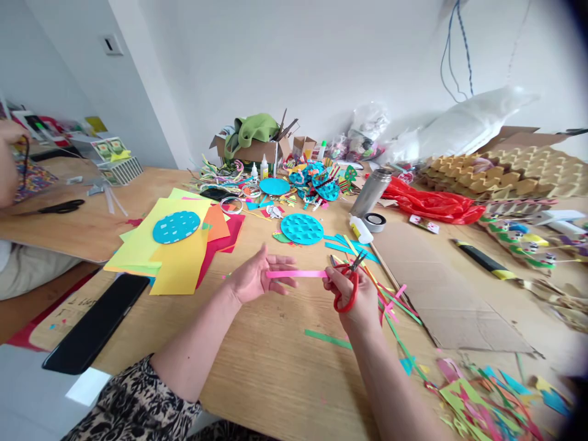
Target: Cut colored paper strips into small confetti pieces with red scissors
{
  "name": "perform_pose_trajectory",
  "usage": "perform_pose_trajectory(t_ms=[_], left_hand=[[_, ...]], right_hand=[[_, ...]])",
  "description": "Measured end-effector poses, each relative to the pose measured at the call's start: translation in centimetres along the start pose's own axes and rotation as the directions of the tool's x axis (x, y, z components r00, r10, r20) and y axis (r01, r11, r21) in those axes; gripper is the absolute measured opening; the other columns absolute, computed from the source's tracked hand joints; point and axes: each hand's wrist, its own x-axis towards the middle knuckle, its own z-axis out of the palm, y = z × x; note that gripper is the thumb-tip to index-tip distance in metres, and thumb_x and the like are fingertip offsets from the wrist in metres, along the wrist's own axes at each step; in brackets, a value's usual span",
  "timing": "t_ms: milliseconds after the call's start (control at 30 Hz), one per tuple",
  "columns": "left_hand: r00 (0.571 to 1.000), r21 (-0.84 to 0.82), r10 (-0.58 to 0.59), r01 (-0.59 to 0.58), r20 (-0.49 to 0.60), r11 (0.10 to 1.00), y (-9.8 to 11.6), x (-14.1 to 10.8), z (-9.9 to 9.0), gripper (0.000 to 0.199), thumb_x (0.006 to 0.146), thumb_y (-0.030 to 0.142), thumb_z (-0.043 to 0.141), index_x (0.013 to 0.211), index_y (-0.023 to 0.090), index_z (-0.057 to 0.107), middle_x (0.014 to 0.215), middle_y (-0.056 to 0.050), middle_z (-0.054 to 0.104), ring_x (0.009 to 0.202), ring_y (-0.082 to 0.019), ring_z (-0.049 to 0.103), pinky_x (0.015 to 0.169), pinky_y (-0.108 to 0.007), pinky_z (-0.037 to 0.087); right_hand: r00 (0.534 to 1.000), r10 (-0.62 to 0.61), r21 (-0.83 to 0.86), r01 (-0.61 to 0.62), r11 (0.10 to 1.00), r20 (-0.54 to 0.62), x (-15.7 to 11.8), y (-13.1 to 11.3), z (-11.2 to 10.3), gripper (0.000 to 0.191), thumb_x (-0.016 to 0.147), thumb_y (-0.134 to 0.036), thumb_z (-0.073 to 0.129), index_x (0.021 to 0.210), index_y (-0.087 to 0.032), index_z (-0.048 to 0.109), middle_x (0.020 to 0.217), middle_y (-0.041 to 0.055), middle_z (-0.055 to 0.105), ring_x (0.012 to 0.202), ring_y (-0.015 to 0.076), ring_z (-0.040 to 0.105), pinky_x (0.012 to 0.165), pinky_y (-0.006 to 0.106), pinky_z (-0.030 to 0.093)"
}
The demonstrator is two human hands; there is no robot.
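A pink paper strip point(296, 274) stretches level between my two hands, above the wooden table. Its right end is pinched by my right hand point(356, 294), which also holds red-handled scissors point(348, 300) with their blades pointing up and away. My left hand point(261, 275) has its fingers apart, palm turned toward the strip, and the strip's left end lies against it without being gripped. Beyond my hands lies a blue disc point(302, 229) with raised shapes. A green strip point(327, 339) rests on the table below my right hand.
Coloured paper point(179, 269) and a black phone point(96, 324) lie at left. Cardboard point(445, 288), a cutter point(484, 260) and paper scraps point(487, 398) are at right. A metal bottle point(371, 193) stands behind. Another person's arm point(8, 159) shows at far left.
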Motion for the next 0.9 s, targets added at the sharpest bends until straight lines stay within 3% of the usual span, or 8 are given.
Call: perform_pose_trajectory(t_ms=[133,233,367,533,733,900], left_hand=[[0.993,-0.204,0.08,-0.06,0.091,0.977,-1.2,0.5,1.1,0.088,0.066,0.079,0.037,0.113,0.008,0.058,0.118,-0.024,0.058,0.104,-0.032,0.058,0.083,-0.044,0.045],[0.988,-0.169,0.118,-0.099,0.104,0.981,-2.6,0.9,2.0,0.074,0.063,0.068,0.059,0.109,0.011,0.061,0.124,-0.021,0.055,0.102,-0.029,0.059,0.086,-0.042,0.044],[0.976,0.029,0.188,-0.186,-0.105,0.982,-3.7,1.4,2.6,0.035,0.068,0.035,0.072,0.091,0.009,0.069,0.095,-0.014,0.069,0.076,-0.017,0.063,0.078,-0.033,0.046],[0.886,0.126,0.309,-0.282,-0.346,0.951,-3.4,1.7,2.4,0.022,0.064,0.031,0.073,0.071,0.01,0.07,0.065,-0.007,0.068,0.059,-0.014,0.06,0.065,-0.029,0.047],[0.85,0.222,0.345,-0.276,-0.398,0.935,-2.8,1.5,2.2,0.021,0.063,0.03,0.071,0.067,0.01,0.067,0.062,-0.005,0.067,0.057,-0.014,0.06,0.061,-0.028,0.047],[0.852,0.351,0.379,-0.252,-0.361,0.902,-2.6,1.4,1.9,0.021,0.065,0.031,0.069,0.065,0.01,0.066,0.059,-0.006,0.066,0.055,-0.013,0.059,0.06,-0.027,0.047]], right_hand=[[0.993,-0.048,0.089,0.058,0.994,-0.108,-0.5,0.3,0.4,0.02,0.069,-0.026,0.072,0.066,-0.015,0.056,0.062,0.0005,0.059,0.054,0.0106,0.052,0.051,0.023,0.04],[0.986,-0.077,0.068,0.087,0.994,-0.147,-1.1,0.4,0.9,0.018,0.07,-0.025,0.072,0.07,-0.015,0.057,0.064,0.0007,0.06,0.056,0.0108,0.054,0.053,0.024,0.041],[0.989,-0.087,-0.016,0.085,0.996,-0.119,-1.9,0.7,1.8,0.019,0.068,-0.024,0.072,0.073,-0.017,0.055,0.064,-0.0006,0.06,0.058,0.0122,0.057,0.058,0.026,0.045],[0.999,-0.033,-0.027,0.033,0.999,-0.008,-2.4,0.9,2.4,0.025,0.065,-0.027,0.074,0.073,-0.019,0.052,0.064,-0.0022,0.058,0.057,0.0147,0.061,0.058,0.029,0.049],[0.999,0.002,-0.082,0.002,0.997,0.046,-2.3,0.8,2.5,0.028,0.065,-0.033,0.074,0.073,-0.019,0.052,0.064,-0.0005,0.059,0.057,0.0157,0.061,0.057,0.029,0.049],[0.995,-0.03,-0.142,0.044,0.989,0.095,-2.2,0.8,2.2,0.029,0.065,-0.036,0.074,0.073,-0.019,0.052,0.07,0.0007,0.06,0.065,0.0156,0.059,0.063,0.03,0.048]])
